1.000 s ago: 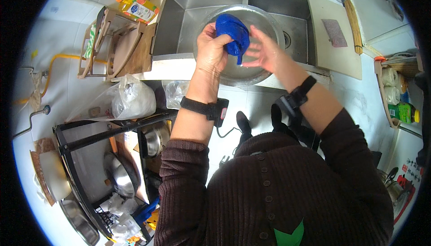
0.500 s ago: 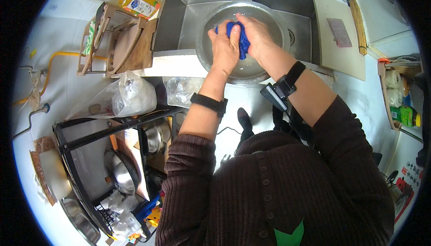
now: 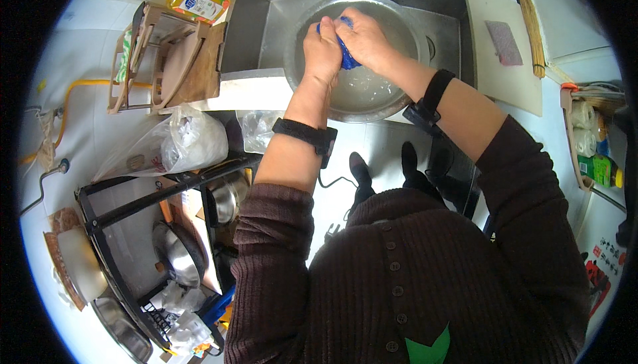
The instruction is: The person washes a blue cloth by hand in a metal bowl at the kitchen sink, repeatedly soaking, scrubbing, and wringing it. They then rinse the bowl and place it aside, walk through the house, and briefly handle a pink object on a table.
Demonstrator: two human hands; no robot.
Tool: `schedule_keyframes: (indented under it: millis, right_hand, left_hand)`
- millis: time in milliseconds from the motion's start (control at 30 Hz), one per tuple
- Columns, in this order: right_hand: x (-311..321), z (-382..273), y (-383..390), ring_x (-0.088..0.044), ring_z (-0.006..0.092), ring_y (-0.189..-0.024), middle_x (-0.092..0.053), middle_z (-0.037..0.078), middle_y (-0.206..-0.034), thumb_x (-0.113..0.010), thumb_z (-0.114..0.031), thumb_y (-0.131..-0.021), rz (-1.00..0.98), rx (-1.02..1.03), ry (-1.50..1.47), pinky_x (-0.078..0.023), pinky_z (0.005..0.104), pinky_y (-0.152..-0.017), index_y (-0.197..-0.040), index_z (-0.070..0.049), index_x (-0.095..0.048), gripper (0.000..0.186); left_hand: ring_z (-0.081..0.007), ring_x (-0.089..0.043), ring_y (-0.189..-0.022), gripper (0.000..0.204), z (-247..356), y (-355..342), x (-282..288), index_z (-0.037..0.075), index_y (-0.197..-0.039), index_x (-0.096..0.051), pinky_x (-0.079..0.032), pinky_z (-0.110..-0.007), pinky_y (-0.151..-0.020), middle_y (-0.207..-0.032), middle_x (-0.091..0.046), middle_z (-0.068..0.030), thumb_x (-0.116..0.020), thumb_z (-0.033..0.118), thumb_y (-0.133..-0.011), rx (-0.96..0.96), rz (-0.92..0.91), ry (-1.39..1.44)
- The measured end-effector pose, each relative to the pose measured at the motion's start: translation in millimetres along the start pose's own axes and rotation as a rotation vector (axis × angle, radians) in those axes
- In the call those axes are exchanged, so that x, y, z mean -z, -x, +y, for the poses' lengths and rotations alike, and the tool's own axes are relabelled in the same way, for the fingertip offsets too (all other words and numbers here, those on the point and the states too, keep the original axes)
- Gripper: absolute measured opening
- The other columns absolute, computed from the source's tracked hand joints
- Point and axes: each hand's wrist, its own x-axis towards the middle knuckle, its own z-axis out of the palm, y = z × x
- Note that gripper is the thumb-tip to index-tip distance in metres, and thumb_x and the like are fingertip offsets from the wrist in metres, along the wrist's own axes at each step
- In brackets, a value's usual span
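Observation:
Between my two hands a blue cloth (image 3: 349,58) is bunched up, partly hidden by my fingers. My left hand (image 3: 321,50) is closed round its left side. From the right, my right hand (image 3: 362,37) grips the same cloth, its fingers wrapped over the top. Both hands are over a wide round metal basin (image 3: 292,65) with cloudy water (image 3: 372,91) in it. The basin stands at the sink (image 3: 256,38), its near rim reaching over the front edge.
Right of the sink lies a pale board (image 3: 525,88) with a greyish-pink sponge cloth (image 3: 504,43). To the left stand a rack with cutting boards (image 3: 186,65) and an orange soap bottle (image 3: 197,0). A black shelf (image 3: 166,201) with pans and a plastic bag (image 3: 193,141) is lower left.
Both hands have shifted slightly left and up, and have turned against each other with the cloth between them. Less of the cloth shows above the fingers.

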Motion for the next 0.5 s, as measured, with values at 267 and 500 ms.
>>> schedule_keyframes:
  millis: [267,500]
  right_hand:
    - [23,1,-1,-0.062,0.0415,-0.083,-0.062,0.023,-0.088,-0.056,-0.027,-0.093,-0.181,0.528,0.293,-0.048,0.0488,-0.071,-0.093,-0.003,-0.053,0.024]
    - [58,12,-4,-0.061,0.0395,-0.077,-0.062,0.020,-0.085,-0.052,-0.030,-0.097,-0.371,0.587,0.757,-0.048,0.0441,-0.066,-0.093,-0.004,-0.054,0.026]
  left_hand:
    - [-0.0174,-0.059,-0.059,0.040,6,-1,10,-0.002,-0.105,-0.060,-0.044,-0.031,-0.039,-0.083,-0.063,-0.0126,-0.045,0.034,-0.101,0.258,-0.161,0.123]
    - [-0.0159,-0.062,-0.064,0.039,16,8,24,0.004,-0.104,-0.063,-0.049,-0.029,-0.046,-0.084,-0.065,-0.0077,-0.045,0.037,-0.101,0.248,-0.181,0.060]
